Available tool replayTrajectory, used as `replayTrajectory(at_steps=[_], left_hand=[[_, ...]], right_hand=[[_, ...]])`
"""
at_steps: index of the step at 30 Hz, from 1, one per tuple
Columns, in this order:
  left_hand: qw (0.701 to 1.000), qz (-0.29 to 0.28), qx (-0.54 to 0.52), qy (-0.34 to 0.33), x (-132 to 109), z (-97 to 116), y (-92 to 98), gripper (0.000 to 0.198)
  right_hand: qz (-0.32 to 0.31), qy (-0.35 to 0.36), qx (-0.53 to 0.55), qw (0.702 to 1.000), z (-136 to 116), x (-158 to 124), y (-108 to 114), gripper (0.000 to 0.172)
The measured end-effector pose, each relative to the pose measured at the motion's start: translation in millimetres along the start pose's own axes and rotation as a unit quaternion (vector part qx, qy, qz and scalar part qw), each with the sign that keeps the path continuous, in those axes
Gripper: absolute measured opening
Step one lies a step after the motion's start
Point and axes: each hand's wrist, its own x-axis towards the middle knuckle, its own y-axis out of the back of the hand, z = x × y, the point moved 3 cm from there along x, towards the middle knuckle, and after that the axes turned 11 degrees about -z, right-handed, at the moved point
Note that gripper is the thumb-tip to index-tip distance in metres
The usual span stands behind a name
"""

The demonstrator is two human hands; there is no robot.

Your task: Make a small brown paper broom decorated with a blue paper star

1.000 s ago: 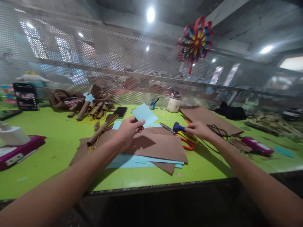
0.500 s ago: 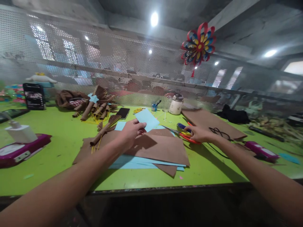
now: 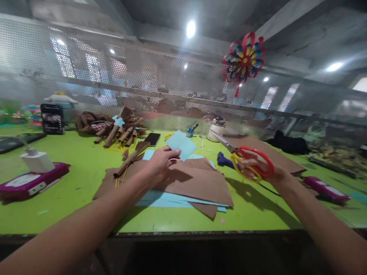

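Observation:
My left hand [image 3: 164, 160] pinches a light blue paper piece [image 3: 183, 146] between thumb and fingers, above brown paper sheets [image 3: 197, 183]. Light blue sheets [image 3: 163, 199] stick out from beneath the brown ones. My right hand [image 3: 254, 165] is wrapped round the red and yellow handles of a pair of scissors [image 3: 228, 143], lifted over the table, with the blades pointing up and left. Just left of the right hand, a dark blue-handled tool [image 3: 225, 160] lies on the green table [image 3: 69, 214].
Rolled brown paper pieces [image 3: 114, 135] with yellow strings lie at the back left, beside a dark phone [image 3: 152, 139]. A small blue jar [image 3: 189, 132] and a white jar [image 3: 217, 129] stand behind. Purple power strips [image 3: 37, 181] lie on both sides.
My right hand has lifted the red and yellow scissors off the table and moved right with them. My left hand still holds the blue paper. The whole view has shifted slightly.

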Motion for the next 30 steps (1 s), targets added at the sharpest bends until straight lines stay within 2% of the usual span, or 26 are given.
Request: replayTrajectory(at_steps=[4,6,8,9,13,17,24,30], left_hand=[[0.999,0.02,-0.034,-0.03,1,8,4.0,0.017],[0.996,0.046,-0.052,-0.046,1,12,7.0,0.016],[0.993,0.066,-0.071,-0.065,2,15,9.3,0.016],[0.991,0.071,-0.08,-0.076,2,17,10.3,0.015],[0.985,0.086,-0.11,-0.1,2,19,12.9,0.015],[0.98,0.088,-0.139,-0.111,-1,19,10.0,0.018],[0.974,0.107,-0.163,-0.115,-5,22,0.6,0.014],[0.974,0.094,-0.171,-0.115,-5,20,-0.4,0.015]], right_hand=[[-0.068,0.079,0.07,0.992,-23,9,-55,0.026],[-0.089,0.131,0.134,0.978,-28,12,-88,0.04],[-0.131,0.137,0.222,0.956,-25,14,-124,0.055],[-0.139,0.131,0.272,0.943,-21,14,-140,0.055],[-0.164,0.109,0.394,0.898,-5,16,-190,0.032],[-0.139,0.107,0.419,0.891,6,21,-208,0.022],[-0.123,0.092,0.446,0.882,16,21,-215,0.032],[-0.096,0.089,0.465,0.876,23,21,-213,0.037]])
